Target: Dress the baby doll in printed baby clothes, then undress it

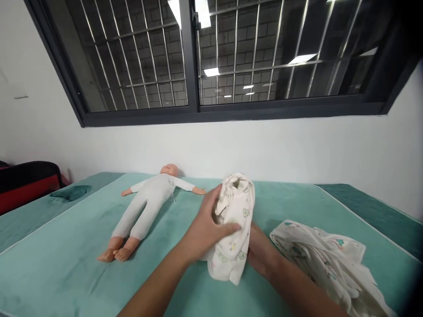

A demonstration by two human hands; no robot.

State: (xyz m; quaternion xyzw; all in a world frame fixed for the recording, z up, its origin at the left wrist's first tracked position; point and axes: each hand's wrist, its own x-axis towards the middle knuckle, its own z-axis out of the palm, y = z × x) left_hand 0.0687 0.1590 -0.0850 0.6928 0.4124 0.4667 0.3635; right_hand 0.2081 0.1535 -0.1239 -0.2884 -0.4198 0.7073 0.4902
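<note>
My left hand (209, 229) is closed around a bunched white baby garment (235, 229) printed with small green figures, its thumb lying across the front. The cloth is held up over the bed, with a rounded opening at its top. Behind its right side is my right hand (259, 255), whose fingers are hidden by the cloth. To the left, a baby doll (148, 198) in a white suit lies on its back, arms spread and feet bare. A crumpled white printed cloth (325, 257) rests to the right of my right forearm.
A green padded sheet (62, 251) with darker side bands covers the surface. Behind it rises a white wall (280, 149) with a dark-framed barred window (193, 66). A black and red object (29, 185) stands at the left edge, near a small dark green cloth (71, 193).
</note>
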